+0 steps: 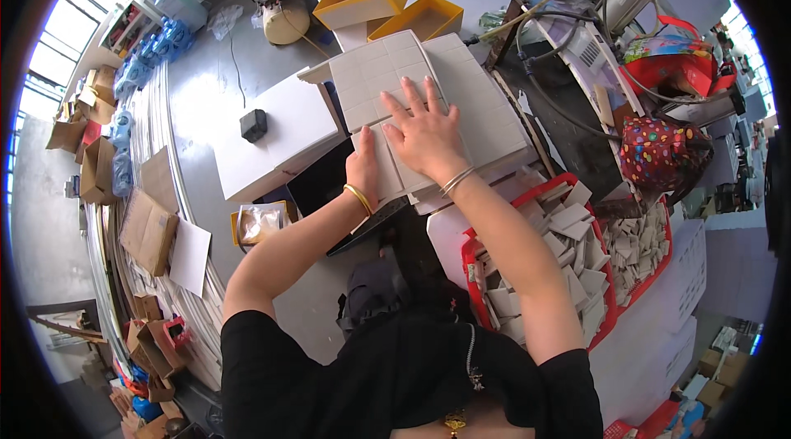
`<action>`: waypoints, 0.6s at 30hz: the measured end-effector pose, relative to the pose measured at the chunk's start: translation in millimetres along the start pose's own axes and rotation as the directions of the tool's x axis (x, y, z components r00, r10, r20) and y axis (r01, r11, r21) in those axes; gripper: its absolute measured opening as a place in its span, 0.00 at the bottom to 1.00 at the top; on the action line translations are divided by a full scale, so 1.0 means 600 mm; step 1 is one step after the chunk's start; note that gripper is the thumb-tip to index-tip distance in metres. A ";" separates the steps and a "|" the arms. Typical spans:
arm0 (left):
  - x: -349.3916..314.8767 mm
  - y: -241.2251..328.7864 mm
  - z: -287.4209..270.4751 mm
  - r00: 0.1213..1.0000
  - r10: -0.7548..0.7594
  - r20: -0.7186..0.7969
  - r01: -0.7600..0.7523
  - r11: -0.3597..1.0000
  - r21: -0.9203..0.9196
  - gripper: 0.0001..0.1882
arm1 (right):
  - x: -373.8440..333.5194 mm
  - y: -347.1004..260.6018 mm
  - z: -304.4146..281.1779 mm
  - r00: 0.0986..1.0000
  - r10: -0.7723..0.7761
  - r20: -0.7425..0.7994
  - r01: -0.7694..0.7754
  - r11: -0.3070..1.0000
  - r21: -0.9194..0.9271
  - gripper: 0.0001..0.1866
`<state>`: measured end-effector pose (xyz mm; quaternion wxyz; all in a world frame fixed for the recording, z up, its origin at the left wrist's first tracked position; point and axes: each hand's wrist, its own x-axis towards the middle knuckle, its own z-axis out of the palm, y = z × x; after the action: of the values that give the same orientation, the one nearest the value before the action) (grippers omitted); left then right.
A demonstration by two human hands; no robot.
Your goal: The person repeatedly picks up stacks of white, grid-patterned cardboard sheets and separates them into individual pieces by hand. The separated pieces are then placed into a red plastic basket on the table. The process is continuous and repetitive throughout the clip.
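Note:
A stack of greyish-white board sheets (375, 68), scored into rectangular pieces, lies in front of me. My right hand (428, 138) presses flat on its upper surface, fingers spread, where two sheets meet. Along the left edge of the nearer scored sheet (400, 171) rests my left hand (362, 167). One straight digit shows on top there; its other fingers are mostly hidden at the side. Nothing stands between the two hands except the board they touch. To the right lies a second stack of the same scored board (478, 97).
Red baskets (610, 315) full of small grey-white pieces stand by my right forearm. A white box (276, 138) with a black block (254, 125) on it is at left. Yellow-edged trays (362, 0) lie beyond the stacks. Hoses (568, 117) hang over a machine at right.

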<state>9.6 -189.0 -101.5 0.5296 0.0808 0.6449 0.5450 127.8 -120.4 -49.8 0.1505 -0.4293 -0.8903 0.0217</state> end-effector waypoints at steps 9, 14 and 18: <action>-0.023 0.016 -0.005 0.980 -0.091 0.177 0.122 0.977 -0.176 0.34 | 0.002 0.005 -0.001 1.000 0.006 0.001 -0.006 1.000 0.017 0.25; -0.003 0.020 -0.033 0.938 -0.181 0.296 0.224 0.968 -0.115 0.29 | 0.001 0.003 -0.006 1.000 0.007 0.020 -0.007 0.999 0.036 0.25; -0.007 0.034 -0.037 0.935 -0.213 0.285 0.238 0.969 -0.059 0.30 | 0.002 0.004 -0.005 0.999 0.018 0.034 -0.020 0.999 0.032 0.25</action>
<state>-15.4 -197.8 -86.3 0.6767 0.0571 0.5437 0.4931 129.9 -118.0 -47.3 0.1420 -0.4349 -0.8881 0.0447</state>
